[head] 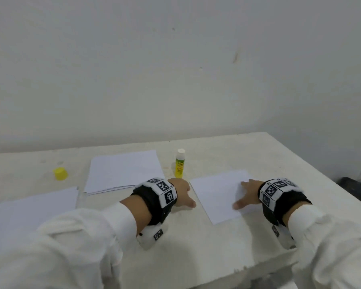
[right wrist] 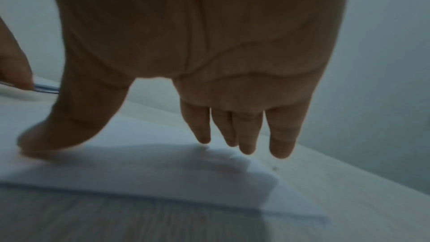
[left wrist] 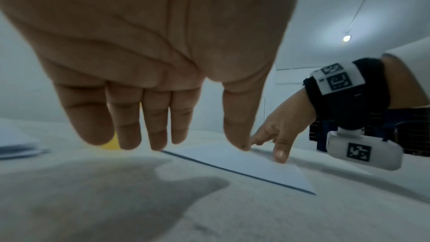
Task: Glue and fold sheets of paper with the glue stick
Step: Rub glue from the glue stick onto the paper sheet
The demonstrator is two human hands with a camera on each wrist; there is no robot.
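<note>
A white folded sheet (head: 215, 197) lies flat on the table at centre right. My right hand (head: 248, 195) rests on its right part with straight fingers, and the thumb (right wrist: 46, 135) presses down on the paper (right wrist: 144, 172). My left hand (head: 184, 195) is open just off the sheet's left edge, its thumb tip (left wrist: 241, 145) touching the edge of the paper (left wrist: 232, 161). The yellow-green glue stick (head: 179, 164) stands upright behind the left hand with its white tip bare. Neither hand holds it.
The yellow cap (head: 60, 173) sits on the table (head: 196, 247) at the far left. A stack of white sheets (head: 123, 170) lies left of the glue stick, and another sheet (head: 29, 207) lies nearer, at the left. The table's right edge is close to my right arm.
</note>
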